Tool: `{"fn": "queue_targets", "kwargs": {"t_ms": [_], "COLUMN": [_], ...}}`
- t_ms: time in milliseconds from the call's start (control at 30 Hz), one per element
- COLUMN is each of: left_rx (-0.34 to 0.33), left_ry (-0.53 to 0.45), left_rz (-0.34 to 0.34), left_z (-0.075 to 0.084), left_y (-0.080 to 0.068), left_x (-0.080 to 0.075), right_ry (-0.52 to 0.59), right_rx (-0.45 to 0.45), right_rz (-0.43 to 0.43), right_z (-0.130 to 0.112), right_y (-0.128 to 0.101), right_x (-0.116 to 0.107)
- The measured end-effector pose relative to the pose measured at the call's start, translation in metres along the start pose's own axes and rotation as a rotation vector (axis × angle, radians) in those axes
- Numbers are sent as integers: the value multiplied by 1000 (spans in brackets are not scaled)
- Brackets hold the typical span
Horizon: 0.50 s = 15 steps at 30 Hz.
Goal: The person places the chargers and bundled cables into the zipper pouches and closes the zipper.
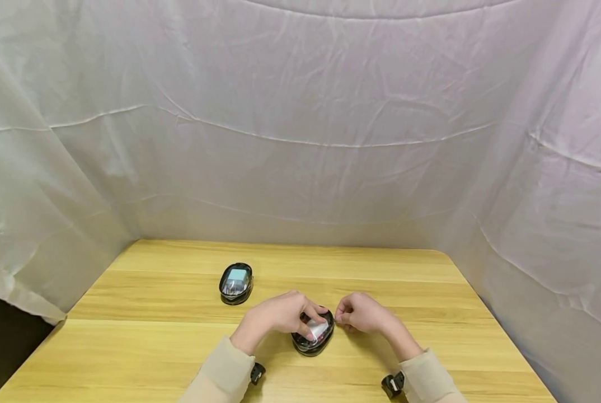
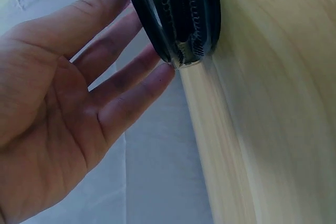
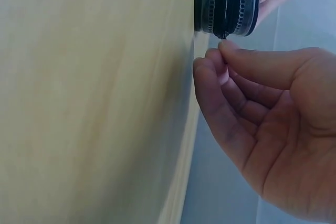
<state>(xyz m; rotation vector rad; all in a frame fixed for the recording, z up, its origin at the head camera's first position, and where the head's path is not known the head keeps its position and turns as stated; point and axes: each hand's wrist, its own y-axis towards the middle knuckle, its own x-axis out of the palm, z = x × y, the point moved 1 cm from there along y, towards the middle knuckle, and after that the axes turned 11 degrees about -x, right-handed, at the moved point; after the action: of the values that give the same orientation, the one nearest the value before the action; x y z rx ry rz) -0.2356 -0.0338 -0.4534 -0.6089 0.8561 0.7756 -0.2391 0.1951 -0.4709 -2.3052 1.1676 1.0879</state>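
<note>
A: Holding the near zip case [image 1: 313, 334] steady, is that what the left hand [image 1: 275, 314] does?

B: It seems so. The fingers [image 2: 131, 90] lie fairly straight over its clear lid and against its side, pressing rather than gripping, so the case stays flat on the wooden table [image 1: 154, 336] between both hands.

A: And the right hand [image 1: 363, 313]?

B: Its thumb and forefinger are pinched together on the small zip pull [image 3: 224, 37] at the case's right edge; the other fingers curl loosely. One hand braces so the other can work the zip, I judge.

A: The other case?

B: A second zip case [image 1: 236, 283] sits well apart, further back on the left, untouched.
</note>
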Motion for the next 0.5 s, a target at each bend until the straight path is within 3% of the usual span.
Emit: {"fn": "queue_targets", "kwargs": {"t_ms": [233, 500], "left_rx": [10, 123], "left_ry": [45, 92], "left_rz": [44, 108], "left_z": [2, 1], "left_y": [-2, 1], "left_x": [-4, -4], "right_ry": [19, 42], "right_rx": [3, -19], "right_rz": [23, 19], "right_z": [0, 1], "right_y": [3, 4], "right_x": [4, 4]}}
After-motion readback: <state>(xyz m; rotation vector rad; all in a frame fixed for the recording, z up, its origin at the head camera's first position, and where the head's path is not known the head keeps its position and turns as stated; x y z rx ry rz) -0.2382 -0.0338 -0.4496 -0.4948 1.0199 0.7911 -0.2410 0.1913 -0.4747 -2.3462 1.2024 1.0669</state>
